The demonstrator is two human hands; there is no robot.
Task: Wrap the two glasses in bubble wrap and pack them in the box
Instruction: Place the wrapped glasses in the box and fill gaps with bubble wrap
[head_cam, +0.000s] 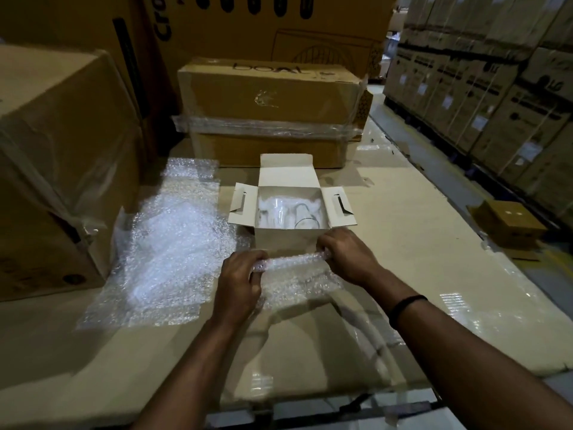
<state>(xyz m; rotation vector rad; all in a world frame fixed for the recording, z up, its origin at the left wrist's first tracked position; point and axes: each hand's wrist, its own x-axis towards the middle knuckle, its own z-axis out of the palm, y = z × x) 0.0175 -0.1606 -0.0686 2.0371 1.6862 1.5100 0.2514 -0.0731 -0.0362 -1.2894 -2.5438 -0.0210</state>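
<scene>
A small white box [283, 240] stands open on the cardboard work surface, its flaps spread out. Inside it lie a bubble-wrapped bundle [273, 209] on the left and a bare clear glass [305, 220] on the right. Just in front of the box, a sheet of bubble wrap [294, 276] is partly rolled up. My left hand [240, 282] grips the left end of the roll. My right hand [344, 257] pinches its right end. Whether anything is inside the roll cannot be seen.
A loose pile of bubble wrap [167, 243] lies to the left of the box. Large cartons [55, 169] stand at the left, and a wrapped carton [269, 113] behind the box. A small brown box [511, 221] sits at right near stacked cartons [496, 88].
</scene>
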